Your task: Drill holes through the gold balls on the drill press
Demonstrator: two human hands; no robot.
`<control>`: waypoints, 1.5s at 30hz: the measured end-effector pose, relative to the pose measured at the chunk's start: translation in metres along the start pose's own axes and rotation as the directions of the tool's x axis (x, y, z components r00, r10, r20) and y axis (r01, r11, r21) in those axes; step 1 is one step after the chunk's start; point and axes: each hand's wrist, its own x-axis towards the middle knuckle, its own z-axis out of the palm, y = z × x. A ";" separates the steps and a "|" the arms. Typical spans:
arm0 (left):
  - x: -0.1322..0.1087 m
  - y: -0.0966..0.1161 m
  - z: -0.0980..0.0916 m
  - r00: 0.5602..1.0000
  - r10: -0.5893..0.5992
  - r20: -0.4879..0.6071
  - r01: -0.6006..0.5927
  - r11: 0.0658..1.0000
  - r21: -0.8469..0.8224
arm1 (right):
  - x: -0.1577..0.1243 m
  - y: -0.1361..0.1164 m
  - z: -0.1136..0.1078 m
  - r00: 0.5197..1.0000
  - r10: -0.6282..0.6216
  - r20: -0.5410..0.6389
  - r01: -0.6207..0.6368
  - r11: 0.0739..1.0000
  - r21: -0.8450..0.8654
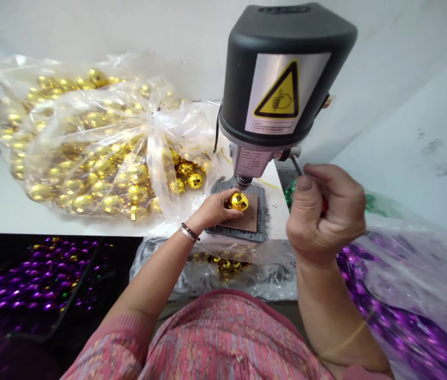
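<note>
My left hand (217, 208) grips a shiny gold faceted ball (239, 201) between thumb and fingers, a dark hole showing on its top. The ball rests on a brown board (249, 216) over the grey base (262, 232) of a bench drill press (275, 84). Just above the ball is the drill chuck (243, 182); whether the bit touches the ball I cannot tell. My right hand (324, 214) is wrapped round the drill press lever (297, 164), its metal rod coming out above the thumb. A red bit, perhaps the knob, shows between the fingers.
A clear plastic bag (89, 148) full of gold balls lies on the white table (68, 224) at left, its mouth towards the drill. Purple balls (37, 279) sit below at left. At right are plastic-covered purple balls (398, 316). Another bag (271, 274) holds gold pieces at the table's front.
</note>
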 end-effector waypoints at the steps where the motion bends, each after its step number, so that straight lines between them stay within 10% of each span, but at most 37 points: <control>1: 0.000 -0.001 0.000 1.000 -0.001 -0.004 0.001 1.000 -0.001 | -0.002 0.000 0.001 1.000 0.005 -0.011 -0.005 1.000 -0.002; 17: 0.001 -0.009 0.003 0.999 0.050 0.014 -0.049 0.997 -0.057 | -0.021 0.012 0.012 0.995 0.000 -0.104 0.012 0.993 0.116; 26: -0.010 -0.008 -0.003 0.995 0.086 0.040 -0.084 0.994 -0.070 | 0.067 -0.011 0.012 0.993 0.104 -0.063 -0.095 0.986 0.136; 32: -0.048 -0.013 -0.034 0.958 0.255 0.132 -0.257 0.966 0.005 | 0.064 -0.012 0.010 0.992 0.120 -0.036 -0.116 0.987 0.108; 35: -0.045 -0.022 -0.054 0.990 0.121 -0.079 -0.113 0.988 0.102 | 0.061 -0.014 0.007 0.989 0.142 -0.028 -0.139 0.986 0.090; 39: -0.011 -0.033 -0.070 0.871 -0.060 -0.487 0.233 0.924 0.302 | 0.061 -0.016 0.006 0.984 0.174 -0.027 -0.171 0.981 0.090; 45: 0.017 -0.032 -0.066 0.941 -0.155 -0.301 0.310 0.752 0.581 | 0.060 -0.016 0.004 0.989 0.146 -0.007 -0.145 0.986 0.087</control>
